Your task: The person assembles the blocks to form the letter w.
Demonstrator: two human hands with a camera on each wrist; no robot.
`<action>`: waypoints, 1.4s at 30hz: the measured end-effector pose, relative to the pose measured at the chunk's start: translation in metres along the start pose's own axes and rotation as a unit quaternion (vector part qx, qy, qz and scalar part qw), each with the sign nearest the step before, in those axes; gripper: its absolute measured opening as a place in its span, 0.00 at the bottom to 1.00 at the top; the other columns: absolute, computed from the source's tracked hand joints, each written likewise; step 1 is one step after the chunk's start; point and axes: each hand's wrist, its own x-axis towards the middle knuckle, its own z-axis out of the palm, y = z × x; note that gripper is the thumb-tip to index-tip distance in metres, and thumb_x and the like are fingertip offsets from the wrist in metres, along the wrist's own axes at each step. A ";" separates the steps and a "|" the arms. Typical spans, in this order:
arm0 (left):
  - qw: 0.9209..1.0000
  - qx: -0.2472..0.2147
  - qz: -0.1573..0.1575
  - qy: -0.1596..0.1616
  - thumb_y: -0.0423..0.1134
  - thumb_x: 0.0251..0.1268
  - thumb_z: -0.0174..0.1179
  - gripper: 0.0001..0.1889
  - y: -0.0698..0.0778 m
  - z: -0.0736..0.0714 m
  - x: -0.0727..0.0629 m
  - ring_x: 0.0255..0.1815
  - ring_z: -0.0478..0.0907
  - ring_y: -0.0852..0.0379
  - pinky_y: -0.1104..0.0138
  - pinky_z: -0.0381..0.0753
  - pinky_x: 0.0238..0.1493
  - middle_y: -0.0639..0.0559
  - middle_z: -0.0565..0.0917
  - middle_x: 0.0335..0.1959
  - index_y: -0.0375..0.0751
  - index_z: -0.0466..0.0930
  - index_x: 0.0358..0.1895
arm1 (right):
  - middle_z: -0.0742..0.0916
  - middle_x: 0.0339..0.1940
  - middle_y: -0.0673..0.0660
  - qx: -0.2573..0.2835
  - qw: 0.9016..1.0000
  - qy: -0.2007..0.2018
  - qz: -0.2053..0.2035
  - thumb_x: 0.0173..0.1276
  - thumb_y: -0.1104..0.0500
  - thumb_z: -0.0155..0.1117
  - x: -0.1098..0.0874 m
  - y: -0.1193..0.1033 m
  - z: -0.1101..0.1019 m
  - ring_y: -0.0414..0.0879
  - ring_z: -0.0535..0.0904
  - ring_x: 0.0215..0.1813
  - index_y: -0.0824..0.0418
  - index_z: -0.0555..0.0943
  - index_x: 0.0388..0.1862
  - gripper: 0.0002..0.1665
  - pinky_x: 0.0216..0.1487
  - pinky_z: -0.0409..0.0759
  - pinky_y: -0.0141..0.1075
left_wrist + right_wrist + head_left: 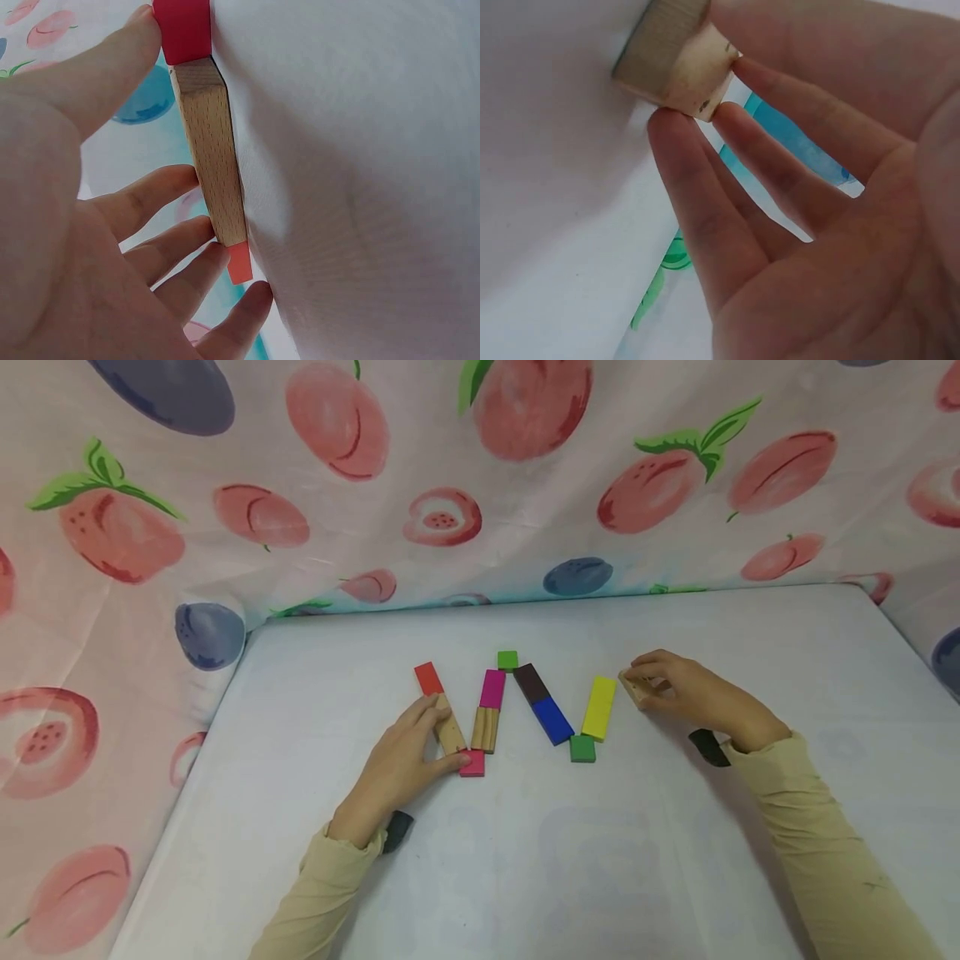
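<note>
On the white table lies a zigzag of flat coloured wooden blocks. My left hand (405, 756) rests along its left leg, fingertips against the side of a plain wooden block (210, 157) and the thumb at a pink block (472, 765). An orange-red block (428, 677) continues that leg at the far end. My right hand (693, 695) pinches another plain wooden block (679, 64) between thumb and fingers, just right of the yellow block (600, 708). In the head view its fingers partly hide this block (634, 692).
Between the hands run a striped wooden block (484, 730), a magenta block (492, 689), a light green block (507, 660), a dark brown block (531, 682), a blue block (552, 721) and a green block (582, 748). A fruit-patterned cloth (525, 527) hangs behind the table (525, 877).
</note>
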 end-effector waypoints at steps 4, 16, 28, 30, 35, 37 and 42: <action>1.000 0.001 0.001 0.000 0.56 0.58 0.70 0.39 0.000 0.000 -0.001 0.78 0.57 0.44 0.48 0.65 0.73 0.44 0.62 0.77 0.41 0.71 0.69 | 0.73 0.66 0.68 0.008 1.000 0.005 -0.002 0.67 0.66 0.67 0.000 0.001 0.001 0.63 0.81 0.55 0.71 0.74 0.65 0.28 0.55 0.81 0.55; 1.000 -0.001 0.005 0.001 0.55 0.57 0.71 0.39 0.002 -0.001 -0.001 0.78 0.58 0.44 0.48 0.65 0.73 0.44 0.62 0.77 0.41 0.71 0.69 | 0.74 0.62 0.70 0.024 0.999 0.043 0.014 0.66 0.65 0.69 0.004 -0.001 0.001 0.63 0.78 0.56 0.75 0.75 0.63 0.28 0.57 0.80 0.56; 1.000 -0.004 -0.003 -0.005 0.55 0.58 0.70 0.38 0.002 -0.001 -0.002 0.78 0.57 0.44 0.48 0.64 0.73 0.44 0.61 0.77 0.41 0.70 0.69 | 0.75 0.62 0.69 0.026 0.997 0.063 0.043 0.66 0.62 0.70 0.018 0.002 0.001 0.61 0.77 0.54 0.72 0.78 0.61 0.27 0.54 0.79 0.53; 1.000 -0.003 -0.001 -0.003 0.55 0.58 0.70 0.38 0.002 -0.001 -0.002 0.78 0.57 0.44 0.47 0.64 0.73 0.44 0.62 0.77 0.41 0.70 0.69 | 0.76 0.62 0.68 0.028 0.996 0.067 0.051 0.66 0.61 0.70 0.020 0.003 0.001 0.61 0.78 0.54 0.71 0.79 0.61 0.26 0.53 0.78 0.51; 1.000 -0.004 -0.001 -0.001 0.55 0.58 0.70 0.38 0.002 -0.001 -0.002 0.78 0.57 0.44 0.47 0.65 0.73 0.44 0.62 0.77 0.40 0.71 0.69 | 0.76 0.61 0.67 0.034 0.995 0.072 0.065 0.67 0.60 0.69 0.024 0.004 0.003 0.60 0.77 0.54 0.71 0.79 0.61 0.26 0.52 0.77 0.50; 1.000 -0.004 -0.002 -0.002 0.55 0.58 0.70 0.39 0.002 -0.002 -0.002 0.78 0.57 0.44 0.47 0.64 0.73 0.44 0.62 0.77 0.41 0.71 0.69 | 0.76 0.60 0.67 0.036 0.994 0.074 0.069 0.67 0.59 0.69 0.025 0.005 0.003 0.60 0.77 0.54 0.71 0.79 0.61 0.26 0.53 0.77 0.51; 1.000 -0.004 0.002 -0.002 0.55 0.57 0.71 0.39 0.002 0.000 -0.001 0.78 0.57 0.43 0.47 0.64 0.73 0.44 0.62 0.77 0.40 0.70 0.69 | 0.76 0.60 0.68 0.043 0.993 0.081 0.079 0.68 0.59 0.68 0.029 0.006 0.004 0.60 0.77 0.55 0.70 0.78 0.62 0.27 0.54 0.77 0.51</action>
